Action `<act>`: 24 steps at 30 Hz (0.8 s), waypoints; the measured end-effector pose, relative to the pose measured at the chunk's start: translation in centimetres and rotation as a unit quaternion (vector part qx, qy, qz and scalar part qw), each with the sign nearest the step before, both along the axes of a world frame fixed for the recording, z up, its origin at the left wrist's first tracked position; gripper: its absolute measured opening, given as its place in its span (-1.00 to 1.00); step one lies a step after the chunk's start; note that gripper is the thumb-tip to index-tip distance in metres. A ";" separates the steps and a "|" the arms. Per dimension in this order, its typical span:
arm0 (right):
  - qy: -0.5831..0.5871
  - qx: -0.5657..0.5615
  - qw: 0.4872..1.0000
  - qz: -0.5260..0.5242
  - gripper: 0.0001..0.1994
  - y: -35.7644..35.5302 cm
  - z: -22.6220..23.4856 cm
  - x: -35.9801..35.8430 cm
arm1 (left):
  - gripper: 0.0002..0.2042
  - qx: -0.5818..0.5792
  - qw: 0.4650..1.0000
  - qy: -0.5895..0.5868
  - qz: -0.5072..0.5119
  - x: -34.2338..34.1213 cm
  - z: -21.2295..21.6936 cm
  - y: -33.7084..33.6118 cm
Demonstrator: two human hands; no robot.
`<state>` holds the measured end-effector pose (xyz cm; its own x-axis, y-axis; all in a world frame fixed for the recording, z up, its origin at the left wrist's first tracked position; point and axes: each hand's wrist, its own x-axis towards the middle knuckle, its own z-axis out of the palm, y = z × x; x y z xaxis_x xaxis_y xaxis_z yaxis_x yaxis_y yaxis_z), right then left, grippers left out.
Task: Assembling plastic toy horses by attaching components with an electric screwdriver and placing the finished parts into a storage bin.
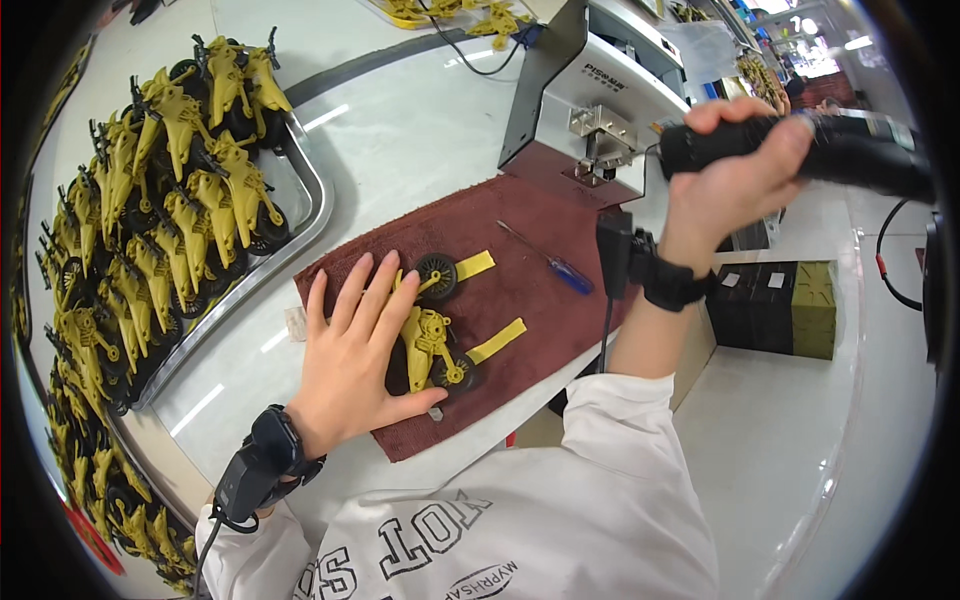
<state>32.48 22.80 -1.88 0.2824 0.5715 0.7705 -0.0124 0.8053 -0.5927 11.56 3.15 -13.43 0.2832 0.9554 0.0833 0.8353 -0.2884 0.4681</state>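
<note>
Under the left hand (352, 365), yellow toy motorcycle (428, 335) lying lengthwise toward the machine (600, 95).

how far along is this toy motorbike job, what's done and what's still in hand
Done, it seems: many yellow toy motorbikes lie stacked in the metal tray on the left. In hand: the left hand presses flat on one motorbike lying on the dark red cloth, while the right hand holds a black power tool raised clear of it. A blue-handled screwdriver lies unused on the cloth. How many remain cannot be told.
</note>
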 end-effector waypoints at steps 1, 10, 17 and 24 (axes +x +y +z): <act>-0.020 0.004 1.000 -0.012 -0.65 0.6 -0.1 -0.2 | -0.02 0.001 1.000 -0.003 -0.003 0.1 -0.1 -0.1; 0.055 -0.198 0.954 0.218 -0.52 -5.8 -4.6 -1.7 | -0.06 0.009 0.997 -0.069 0.016 -0.5 -1.1 -0.5; -0.080 -0.080 0.937 0.330 -0.13 -14.2 -5.8 -4.8 | -0.11 0.018 0.997 -0.076 -0.022 -1.2 -0.8 -0.4; -0.073 -0.236 0.910 0.332 -0.50 -14.3 -5.5 -5.7 | -0.08 0.027 0.995 -0.100 -0.002 -1.0 -1.4 -0.8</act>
<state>26.77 8.46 -7.42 -0.3323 0.8555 0.3970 -0.2972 0.3045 -0.9050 10.58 2.37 -14.88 0.2597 0.9468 0.1898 0.7258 -0.3211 0.6083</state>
